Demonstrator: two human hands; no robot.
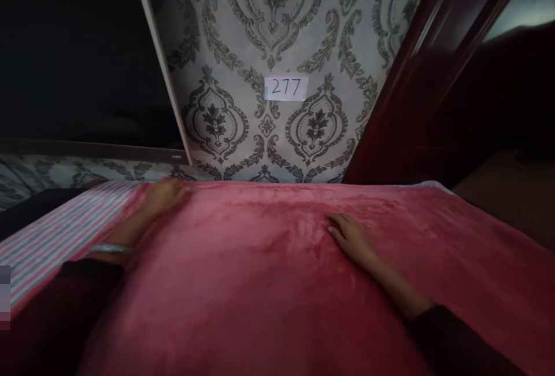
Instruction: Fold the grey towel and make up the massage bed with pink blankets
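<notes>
A plush pink-red blanket (260, 260) lies spread over a flat surface, with rubbed, darker streaks in its pile. My left hand (167, 195) is at the blanket's far left part, near its edge; motion blurs its fingers, so their grip is unclear. A silvery bangle (110, 248) circles that wrist. Right of the middle, my right hand (353, 238) rests palm down on the blanket, fingers stretched out and holding nothing. Beneath the blanket's left side, a striped cloth (73, 225) in white, grey and pink shows.
Behind the blanket rises a wall with damask wallpaper (318, 127), bearing a paper label (286, 87) marked 277. A large dark screen (87, 58) stands at the left. Glossy dark-red furniture (416, 92) borders the right.
</notes>
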